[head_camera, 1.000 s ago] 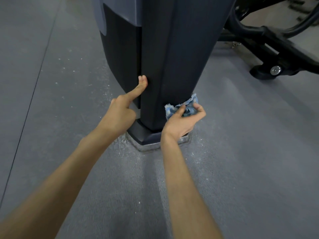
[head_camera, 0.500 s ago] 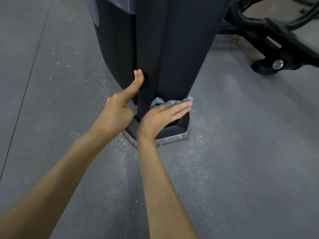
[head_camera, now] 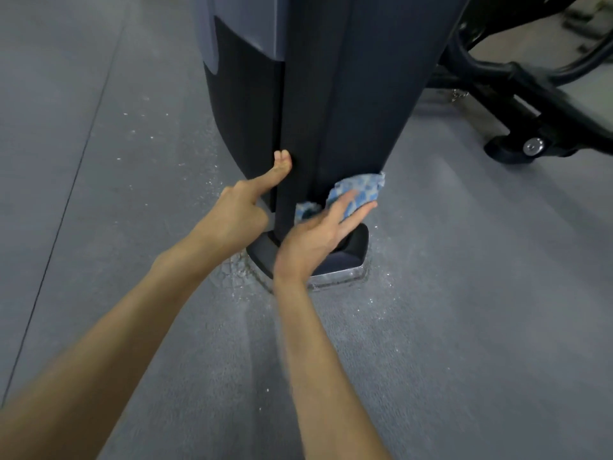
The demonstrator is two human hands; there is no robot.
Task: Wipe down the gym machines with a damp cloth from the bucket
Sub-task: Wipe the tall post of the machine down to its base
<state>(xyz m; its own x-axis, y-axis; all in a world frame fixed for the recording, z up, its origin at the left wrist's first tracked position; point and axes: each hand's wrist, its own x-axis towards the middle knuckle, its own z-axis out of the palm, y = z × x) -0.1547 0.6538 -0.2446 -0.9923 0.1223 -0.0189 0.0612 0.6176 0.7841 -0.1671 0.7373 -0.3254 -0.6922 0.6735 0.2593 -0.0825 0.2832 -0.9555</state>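
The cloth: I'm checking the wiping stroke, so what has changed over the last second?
The right hand went from pinching the cloth in a bunch at the lower right edge of the column to pressing it flat with straight fingers. The cloth now lies spread wider, low on the column. The left hand stays braced on the column's left seam.

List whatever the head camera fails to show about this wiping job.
Bucket: nowhere in the head view, outside the frame.
Machine column: top cut off by the upper edge.
Cloth: partly hidden under the right hand; dampness not visible.
Left hand: curled fingers hidden behind its own back; grip unclear.
Black frame, right: blurred, cut by the edge.
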